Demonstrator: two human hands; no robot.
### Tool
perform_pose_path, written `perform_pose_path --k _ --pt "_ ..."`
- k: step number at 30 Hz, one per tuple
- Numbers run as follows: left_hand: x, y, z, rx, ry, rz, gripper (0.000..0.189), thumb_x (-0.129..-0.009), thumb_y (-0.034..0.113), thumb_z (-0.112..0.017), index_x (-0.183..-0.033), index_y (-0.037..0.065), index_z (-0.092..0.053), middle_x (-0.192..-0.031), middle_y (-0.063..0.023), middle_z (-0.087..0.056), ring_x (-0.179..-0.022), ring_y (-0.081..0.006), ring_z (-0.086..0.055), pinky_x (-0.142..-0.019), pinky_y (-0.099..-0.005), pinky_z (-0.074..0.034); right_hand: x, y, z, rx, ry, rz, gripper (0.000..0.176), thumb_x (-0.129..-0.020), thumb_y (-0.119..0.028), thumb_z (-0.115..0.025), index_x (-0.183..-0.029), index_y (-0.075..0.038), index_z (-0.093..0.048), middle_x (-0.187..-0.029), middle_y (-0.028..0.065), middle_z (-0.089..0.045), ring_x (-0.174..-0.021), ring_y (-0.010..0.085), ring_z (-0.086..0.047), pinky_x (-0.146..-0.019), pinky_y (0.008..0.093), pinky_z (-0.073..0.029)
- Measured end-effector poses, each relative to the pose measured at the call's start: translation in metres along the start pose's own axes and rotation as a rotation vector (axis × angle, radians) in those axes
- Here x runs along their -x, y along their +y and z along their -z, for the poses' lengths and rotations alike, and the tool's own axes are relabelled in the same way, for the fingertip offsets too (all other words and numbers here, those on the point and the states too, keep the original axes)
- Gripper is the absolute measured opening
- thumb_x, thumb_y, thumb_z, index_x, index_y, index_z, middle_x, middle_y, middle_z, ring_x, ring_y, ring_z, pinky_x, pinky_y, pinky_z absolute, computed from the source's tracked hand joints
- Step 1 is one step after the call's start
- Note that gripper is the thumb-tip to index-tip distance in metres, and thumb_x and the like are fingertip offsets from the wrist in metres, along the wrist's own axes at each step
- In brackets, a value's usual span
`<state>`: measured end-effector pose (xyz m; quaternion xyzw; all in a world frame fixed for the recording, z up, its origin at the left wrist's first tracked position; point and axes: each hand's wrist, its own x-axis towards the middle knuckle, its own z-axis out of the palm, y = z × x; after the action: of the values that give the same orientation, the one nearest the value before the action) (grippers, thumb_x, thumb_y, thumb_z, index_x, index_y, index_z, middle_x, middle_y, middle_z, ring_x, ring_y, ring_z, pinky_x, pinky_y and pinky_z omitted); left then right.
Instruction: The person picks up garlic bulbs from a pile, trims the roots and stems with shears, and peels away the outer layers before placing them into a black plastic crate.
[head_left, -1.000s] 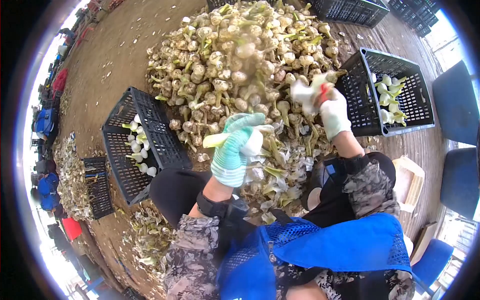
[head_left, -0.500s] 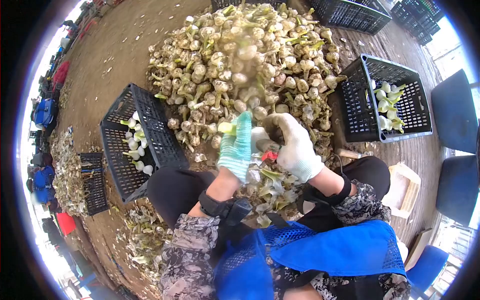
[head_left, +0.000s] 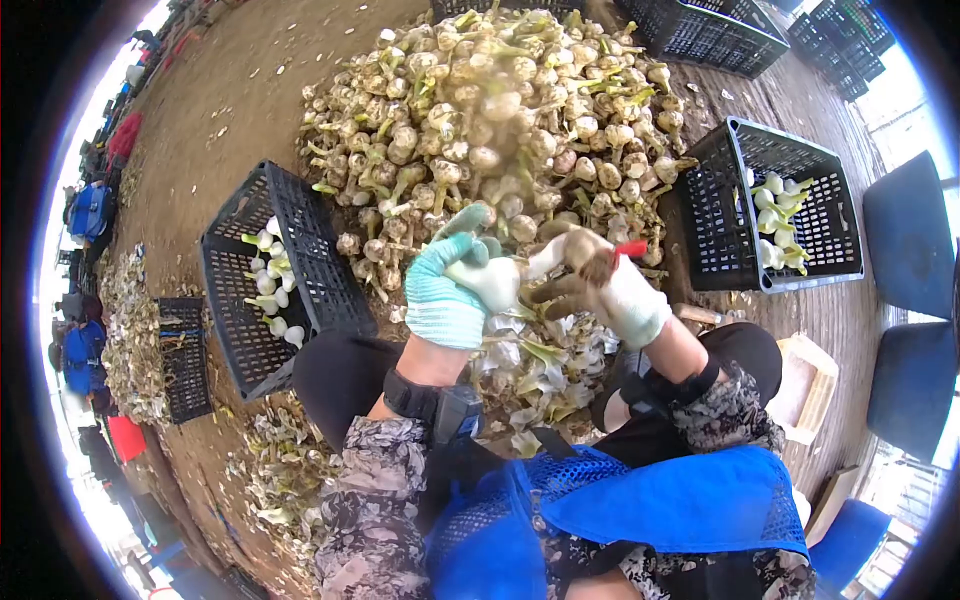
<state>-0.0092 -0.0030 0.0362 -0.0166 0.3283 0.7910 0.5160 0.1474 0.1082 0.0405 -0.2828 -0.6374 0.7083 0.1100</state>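
My left hand [head_left: 442, 300], in a turquoise and white striped glove, is closed round a peeled white garlic bulb [head_left: 497, 284] with its pale stem toward the palm. Just to the right, my right hand [head_left: 630, 300] wears a white glove with soiled fingers and is closed on a small tool with a red end [head_left: 631, 249]. The rest of that tool is mostly hidden by the fingers, which point at the bulb's root end. Below both hands lies a heap of peeled skins and leaves [head_left: 540, 375].
A big pile of unpeeled garlic [head_left: 420, 130] lies ahead. Black crates with peeled bulbs stand at left [head_left: 335, 270] and right [head_left: 708, 220]. A wooden handle [head_left: 697, 314] lies by my right knee, near a pale wooden box [head_left: 822, 385]. Blue chairs [head_left: 910, 225] stand far right.
My left hand has turned and moved slightly left, bringing the white bulb into view. My right hand has shifted right, a little away from it, with the red-ended tool now raised.
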Motion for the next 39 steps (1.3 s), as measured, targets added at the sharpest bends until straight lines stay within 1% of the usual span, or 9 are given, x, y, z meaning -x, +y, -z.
perform_pose_path --k 4,7,11,17,22,25,28,34,39 --pt "0.002 -0.005 -0.002 0.042 0.027 0.047 0.031 -0.080 0.011 -0.050 -0.107 -0.002 -0.056 -0.061 -0.0064 -0.056 -0.066 -0.0240 -0.057 -0.072 -0.0377 -0.049 0.012 -0.017 -0.025 0.286 0.098 0.170 0.036 -0.078 -0.010 -0.058 -0.109 0.005 -0.049 -0.100 0.0156 -0.057 -0.092 0.0218 -0.057 -0.081 0.0310 -0.048" --pt "0.007 0.006 -0.005 0.204 -0.042 0.071 0.037 -0.079 0.016 -0.051 -0.111 -0.002 -0.054 -0.078 -0.0113 -0.061 -0.066 -0.0204 -0.056 -0.069 -0.0339 -0.049 -0.012 0.005 0.006 -0.257 0.400 0.099 0.012 -0.081 -0.002 -0.055 -0.093 0.000 -0.053 -0.076 0.0075 -0.061 -0.066 0.0161 -0.057 -0.066 0.0280 -0.046" --pt "0.008 0.015 0.002 0.282 0.006 0.129 0.042 -0.078 0.017 -0.051 -0.113 -0.004 -0.053 -0.090 -0.0160 -0.062 -0.067 -0.0195 -0.057 -0.067 -0.0313 -0.050 -0.002 0.001 0.017 0.877 -0.014 0.044 0.016 -0.073 -0.011 -0.061 -0.085 0.000 -0.061 -0.070 0.0192 -0.059 -0.069 0.0315 -0.060 -0.066 0.0334 -0.047" --pt "0.017 0.019 0.014 0.109 0.150 0.192 0.037 -0.081 0.020 -0.046 -0.108 -0.004 -0.055 -0.082 -0.0133 -0.060 -0.066 -0.0226 -0.059 -0.063 -0.0333 -0.052 0.001 -0.039 -0.039 0.479 -0.079 0.592 0.035 -0.070 -0.005 -0.063 -0.104 -0.003 -0.057 -0.097 0.0163 -0.058 -0.093 0.0283 -0.057 -0.081 0.0329 -0.044" --pt "0.040 0.102 0.025 0.024 0.198 -0.459 0.030 -0.080 0.006 -0.055 -0.109 -0.001 -0.055 -0.086 -0.0108 -0.060 -0.067 -0.0178 -0.059 -0.059 -0.0280 -0.051 -0.035 0.001 -0.029 0.816 -0.309 -0.018 0.023 -0.073 -0.006 -0.059 -0.096 -0.006 -0.062 -0.086 0.0175 -0.063 -0.083 0.0320 -0.060 -0.074 0.0359 -0.047" --pt "0.050 0.138 0.030 -0.772 0.643 -1.180 0.048 -0.079 0.013 -0.063 -0.121 -0.002 -0.044 -0.091 -0.0118 -0.059 -0.070 -0.0145 -0.059 -0.057 -0.0244 -0.050 -0.068 0.048 -0.002 1.054 -0.214 -0.156 0.024 -0.075 -0.015 -0.059 -0.098 -0.008 -0.062 -0.088 0.0195 -0.062 -0.085 0.0350 -0.059 -0.075 0.0377 -0.046" --pt "0.046 0.130 0.041 -1.108 0.718 -1.199 0.069 -0.070 0.009 -0.073 -0.129 0.002 -0.037 -0.123 -0.0134 -0.037 -0.102 -0.0227 -0.050 -0.090 -0.0305 -0.042 -0.106 0.071 -0.017 1.062 -0.161 -0.188 0.036 -0.074 -0.015 -0.055 -0.110 -0.011 -0.059 -0.093 0.0215 -0.061 -0.090 0.0358 -0.058 -0.077 0.0375 -0.046" --pt "0.035 0.089 0.038 -0.343 0.380 -0.466 0.040 -0.078 0.004 -0.062 -0.118 0.001 -0.052 -0.111 -0.0057 -0.056 -0.099 -0.0149 -0.053 -0.090 -0.0268 -0.040 -0.174 0.133 -0.099 0.940 0.035 -0.562 0.043 -0.073 -0.029 -0.059 -0.107 -0.003 -0.059 -0.102 0.0224 -0.060 -0.102 0.0338 -0.056 -0.084 0.0343 -0.046" --pt "0.034 0.085 0.042 -0.355 0.349 -0.360 0.036 -0.082 0.006 -0.057 -0.117 -0.001 -0.052 -0.114 -0.0085 -0.054 -0.105 -0.0150 -0.049 -0.092 -0.0274 -0.037 -0.177 0.198 -0.121 0.856 0.436 -0.560 0.037 -0.074 -0.033 -0.060 -0.101 -0.008 -0.063 -0.099 0.0190 -0.062 -0.093 0.0333 -0.059 -0.080 0.0363 -0.047"
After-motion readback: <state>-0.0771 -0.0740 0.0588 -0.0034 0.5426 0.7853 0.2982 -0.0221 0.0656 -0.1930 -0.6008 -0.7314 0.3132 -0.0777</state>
